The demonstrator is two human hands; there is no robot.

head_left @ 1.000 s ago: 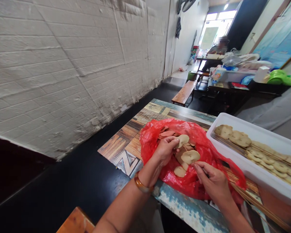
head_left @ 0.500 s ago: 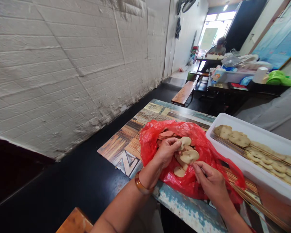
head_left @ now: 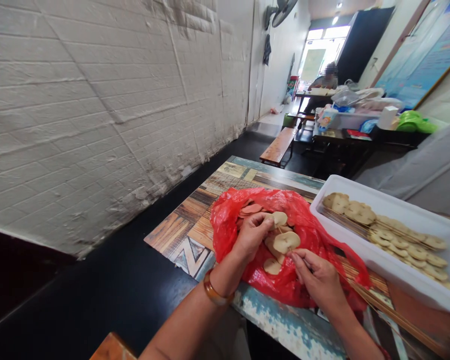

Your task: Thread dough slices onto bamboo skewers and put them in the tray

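Observation:
My left hand is closed, pinching a thin round pale slice by its edge. In my right hand the fingers are closed on a thin wooden skewer. A second pale slice sits on that skewer, and the skewer's tip appears to reach the slice in my left hand. Both hands are over an open red plastic bag. Inside it lie more pale slices and some pinkish ones.
Right of the bag stands a white plastic tub with rows of skewered slices. Loose skewers lie on the patterned table at right. Beyond are a wooden bench, a cluttered table and a seated person.
The whole view has shifted slightly, so the scene sits a little further left. Both hands keep their grips on the slice and the skewer, with little visible movement.

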